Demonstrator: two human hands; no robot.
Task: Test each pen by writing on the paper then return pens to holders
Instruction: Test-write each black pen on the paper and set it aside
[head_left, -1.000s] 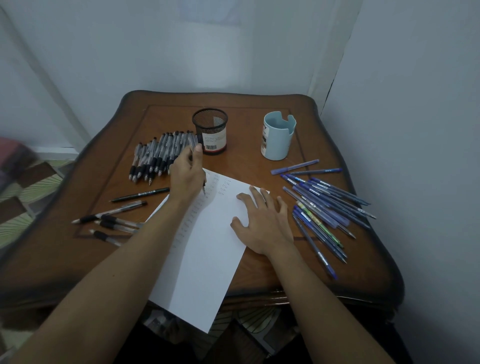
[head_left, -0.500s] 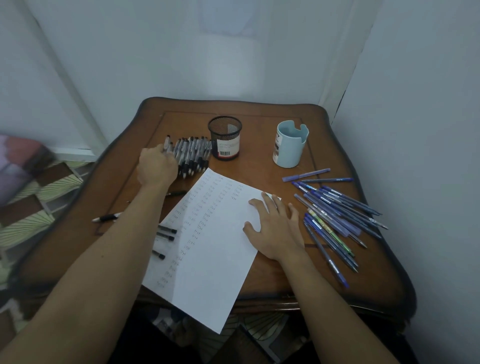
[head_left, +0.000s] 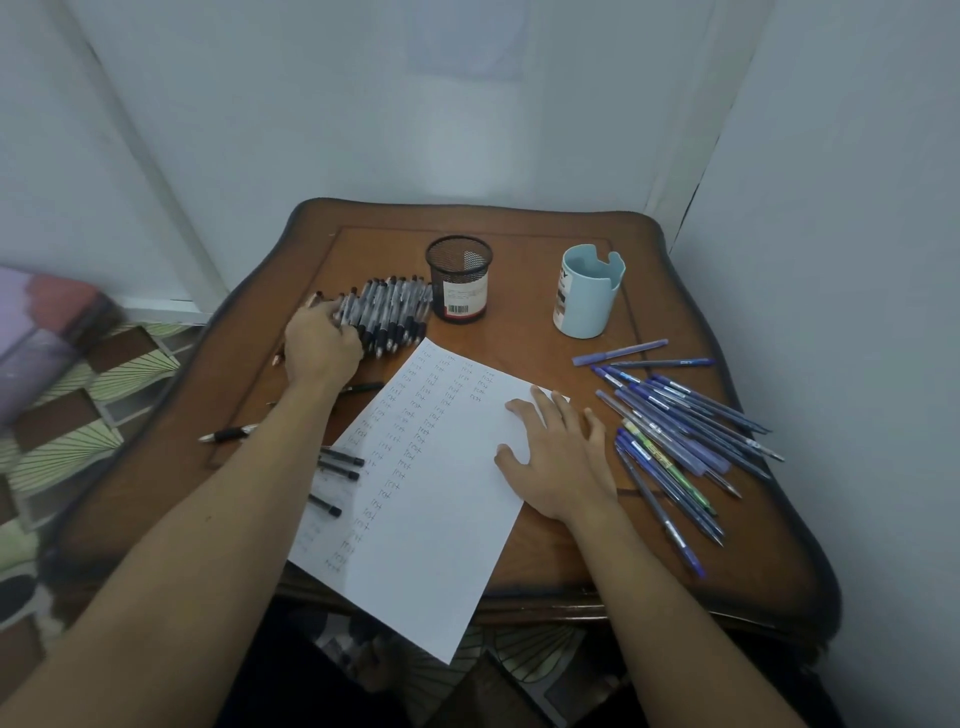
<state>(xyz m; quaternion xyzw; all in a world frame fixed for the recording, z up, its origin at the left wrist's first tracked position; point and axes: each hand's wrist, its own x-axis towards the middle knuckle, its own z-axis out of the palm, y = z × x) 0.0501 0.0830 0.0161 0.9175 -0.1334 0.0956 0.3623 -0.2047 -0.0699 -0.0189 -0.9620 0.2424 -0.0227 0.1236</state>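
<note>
Pens are light, stiff, smooth plastic barrels, so they roll easily and are best taken mid-barrel or at the rubber grip with a pinch. Black pens (head_left: 387, 312) lie in a tight row just left of the mesh holder (head_left: 460, 278), touching or nearly touching it. Left hand (head_left: 322, 345) is curled over the left end of that row; cannot tell whether it actually pinches one pen or just rests on them. Pulling one from a packed row will probably drag its neighbours, so lift it rather than slide it. Right hand (head_left: 558, 457) is spread flat, pinning the right edge of the paper (head_left: 431, 493). The paper is thin and floppy, and its near corner overhangs the front of the desk (head_left: 524, 343), so it needs that hold while being written on. Blue pens (head_left: 675, 426) sit in a loose crossed heap right of the paper, some near the right desk edge, which looks like a roll-off risk. A few loose black pens (head_left: 340, 458) lie left of the paper, partly under the left forearm. The blue cup (head_left: 589, 291) stands well apart from the mesh holder; both look empty and upright, and the mesh one is probably light enough to tip. Open room: the bare strip between the holders and the top of the paper. Walls close in behind and on the right.
</note>
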